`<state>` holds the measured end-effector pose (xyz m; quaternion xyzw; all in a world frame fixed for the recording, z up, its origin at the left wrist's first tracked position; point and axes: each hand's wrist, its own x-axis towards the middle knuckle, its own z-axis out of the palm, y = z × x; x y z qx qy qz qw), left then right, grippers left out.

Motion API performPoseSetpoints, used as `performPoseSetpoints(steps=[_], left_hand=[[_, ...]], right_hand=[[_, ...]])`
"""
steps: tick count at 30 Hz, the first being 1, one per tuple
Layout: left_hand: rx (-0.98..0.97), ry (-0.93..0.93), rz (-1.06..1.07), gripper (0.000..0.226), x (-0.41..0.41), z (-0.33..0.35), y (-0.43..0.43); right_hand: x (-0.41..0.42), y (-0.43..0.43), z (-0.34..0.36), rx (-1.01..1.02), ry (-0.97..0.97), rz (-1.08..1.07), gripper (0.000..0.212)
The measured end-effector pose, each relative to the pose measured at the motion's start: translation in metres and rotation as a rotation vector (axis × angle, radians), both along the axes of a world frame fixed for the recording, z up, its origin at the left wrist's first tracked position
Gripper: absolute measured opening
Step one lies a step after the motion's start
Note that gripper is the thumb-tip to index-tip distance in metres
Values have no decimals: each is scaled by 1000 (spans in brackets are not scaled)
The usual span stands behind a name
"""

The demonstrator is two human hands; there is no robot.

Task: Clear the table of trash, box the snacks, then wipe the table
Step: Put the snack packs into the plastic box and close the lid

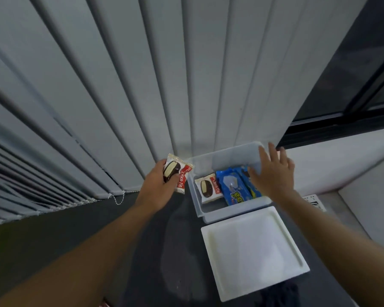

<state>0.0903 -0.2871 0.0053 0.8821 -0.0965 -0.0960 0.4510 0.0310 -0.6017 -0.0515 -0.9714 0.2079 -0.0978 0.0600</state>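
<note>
Grey vertical blinds (120, 85) fill most of what we see, hanging down to the far edge of a dark surface (75, 222), with a dark window frame (353, 103) at the right. On the surface, near us, lies a white lid (253, 251), turned with its rim up and nothing in it. Just beyond it, touching or nearly touching its far edge, stands a clear plastic box (222, 160). Inside the box we see two blue snack packets (233, 187) lying side by side, and to their left a Choco Pie packet (208, 188) lying flat. Our right hand (273, 173) is open with fingers spread, reaching over the right end of the box above the blue packets; it grasps nothing, and we cannot tell whether it touches the box wall. Our left hand (162, 185) is closed around a second Choco Pie packet (177, 173), holding it in the air just left of the box, above the surface.
</note>
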Motion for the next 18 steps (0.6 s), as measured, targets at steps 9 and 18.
performPoseSetpoints(steps=[9,18], left_hand=[[403,-16,-462,38,17,-3,-67],[1096,95,-899,57,27,-56,-126]], right_hand=[[-12,-19,-19,116,163,-21,80],[-13,-18,-18,146,149,-40,82]])
